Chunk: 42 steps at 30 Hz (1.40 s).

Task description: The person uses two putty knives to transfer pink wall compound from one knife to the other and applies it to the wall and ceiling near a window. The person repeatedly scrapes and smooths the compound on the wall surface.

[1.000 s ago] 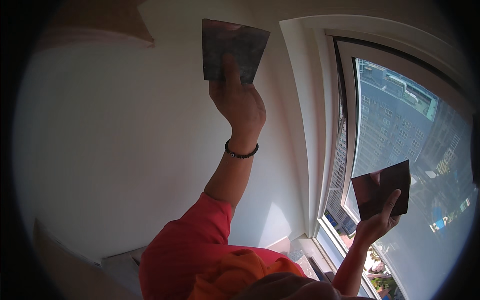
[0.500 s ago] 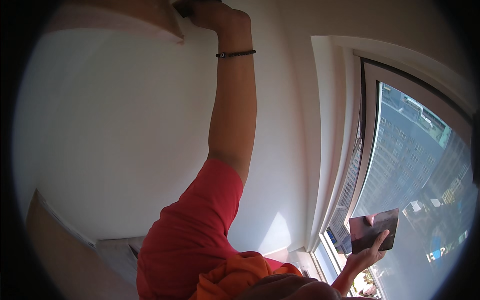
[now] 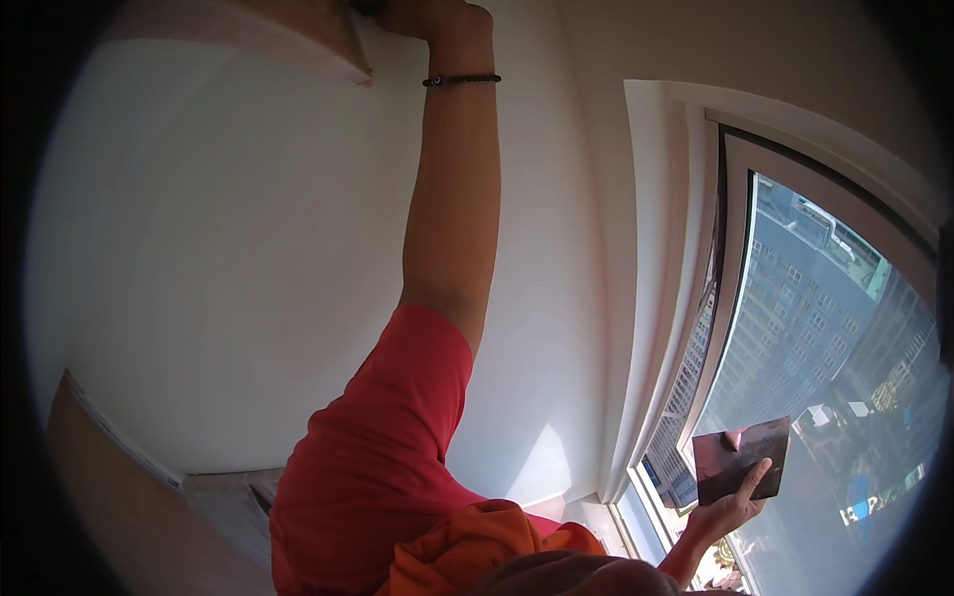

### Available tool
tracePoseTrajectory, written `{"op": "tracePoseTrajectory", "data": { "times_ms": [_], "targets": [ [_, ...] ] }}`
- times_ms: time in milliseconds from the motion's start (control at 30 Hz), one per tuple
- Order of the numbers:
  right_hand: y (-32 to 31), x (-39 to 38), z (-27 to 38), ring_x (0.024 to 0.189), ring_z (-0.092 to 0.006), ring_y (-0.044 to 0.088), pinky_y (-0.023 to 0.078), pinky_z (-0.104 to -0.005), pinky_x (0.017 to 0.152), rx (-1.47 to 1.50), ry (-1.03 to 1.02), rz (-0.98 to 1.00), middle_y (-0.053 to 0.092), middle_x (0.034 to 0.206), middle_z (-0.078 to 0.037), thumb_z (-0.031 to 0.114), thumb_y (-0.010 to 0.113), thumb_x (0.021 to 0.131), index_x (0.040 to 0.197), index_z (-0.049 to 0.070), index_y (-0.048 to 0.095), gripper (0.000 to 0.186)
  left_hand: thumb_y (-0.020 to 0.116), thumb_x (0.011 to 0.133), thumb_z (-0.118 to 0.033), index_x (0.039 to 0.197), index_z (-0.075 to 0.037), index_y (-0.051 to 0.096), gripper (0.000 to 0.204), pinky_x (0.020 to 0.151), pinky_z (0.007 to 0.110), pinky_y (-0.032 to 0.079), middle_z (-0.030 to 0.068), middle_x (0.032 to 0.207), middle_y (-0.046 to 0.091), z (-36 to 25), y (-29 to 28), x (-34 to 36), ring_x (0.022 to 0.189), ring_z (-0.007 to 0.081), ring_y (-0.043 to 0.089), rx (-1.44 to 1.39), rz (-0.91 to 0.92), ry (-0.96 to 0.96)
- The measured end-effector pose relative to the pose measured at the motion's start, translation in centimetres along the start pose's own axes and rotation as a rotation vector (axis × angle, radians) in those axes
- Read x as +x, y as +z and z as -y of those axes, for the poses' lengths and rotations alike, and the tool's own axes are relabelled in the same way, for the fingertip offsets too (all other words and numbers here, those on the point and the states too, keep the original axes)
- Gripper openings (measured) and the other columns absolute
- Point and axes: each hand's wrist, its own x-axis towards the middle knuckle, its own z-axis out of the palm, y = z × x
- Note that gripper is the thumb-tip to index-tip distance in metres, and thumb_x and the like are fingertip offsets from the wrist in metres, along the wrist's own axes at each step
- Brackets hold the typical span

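My left arm, in a short red sleeve, stretches up through the middle of the view with a dark beaded bracelet (image 3: pixel 462 80) round the wrist. At the top edge my left hand (image 3: pixel 422 18) is bent over to the left, closed and partly cut off. A dark thing shows at its fingers, too shadowed to name. Beside the window at lower right, my right hand (image 3: pixel 725 514) grips a thin, dark, square plate (image 3: pixel 730 467). The thumb lies across its shiny face, and the other fingers are hidden behind it.
A white wall (image 3: pixel 248 258) fills the left and middle. A brownish panel edge (image 3: pixel 298 45) juts in at upper left. At right is a framed window (image 3: pixel 815 298) with tall buildings outside. Bunched orange cloth (image 3: pixel 467 546) lies at my shoulder. A brown surface (image 3: pixel 109 477) is at lower left.
My left arm has shifted slightly up and left in view, so less of the hand and its dark thing shows. My right hand with the plate has barely moved.
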Motion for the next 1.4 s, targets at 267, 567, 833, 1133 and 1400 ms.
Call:
{"op": "tracePoseTrajectory", "data": {
  "times_ms": [267,567,833,1133,1400],
  "targets": [
    [-0.5,0.3,0.0,0.110,-0.0232,0.064,0.056,-0.0381,0.094,0.023,0.009,-0.003,0.063,0.125,-0.014,0.044,0.073,0.096,0.130,-0.003,0.059,0.060,0.020,0.112,-0.023,0.157,0.008,0.020,0.055,0.126,0.042,0.027,0.0191,0.164,0.029,-0.2,0.3,-0.3,0.147,0.0302,0.037,0.012,0.090,0.003],
    [-0.5,0.3,0.2,0.109,-0.0238,0.065,0.058,-0.0373,0.096,-0.007,-0.003,-0.032,0.063,0.124,-0.016,0.040,0.069,0.099,0.125,-0.004,0.058,0.053,0.026,0.110,-0.014,0.159,0.008,0.012,0.056,0.127,0.044,0.025,0.0219,0.166,0.022,-0.2,0.7,-0.1,0.151,0.0311,0.031,0.054,-0.075,-0.100],
    [-0.9,0.6,-0.2,0.109,-0.0238,0.065,0.057,-0.0372,0.094,0.011,0.005,-0.020,0.063,0.125,-0.014,0.043,0.071,0.097,0.129,-0.003,0.058,0.057,0.027,0.107,-0.008,0.159,0.007,0.013,0.056,0.127,0.044,0.027,0.0211,0.166,0.024,-1.3,1.4,-0.9,0.149,0.0309,0.033,0.108,-0.090,-0.096],
    [-1.5,0.9,-0.2,0.113,-0.0241,0.063,0.055,-0.0383,0.094,0.018,0.026,0.005,0.061,0.129,-0.015,0.045,0.072,0.096,0.132,-0.003,0.056,0.062,0.036,0.106,-0.006,0.154,0.009,0.029,0.051,0.119,0.035,0.032,0.0162,0.156,0.041,-0.4,1.0,-0.6,0.138,0.0255,0.045,0.136,-0.029,-0.061],
    [-1.7,1.0,0.5,0.113,-0.0248,0.063,0.055,-0.0382,0.096,-0.016,0.020,-0.041,0.061,0.127,-0.015,0.043,0.071,0.097,0.130,-0.004,0.056,0.059,0.051,0.101,-0.002,0.147,0.011,0.040,0.049,0.114,0.033,0.036,0.0123,0.146,0.050,1.1,0.3,3.7,0.129,0.0223,0.050,0.172,-0.036,-0.137]
  ]
}}
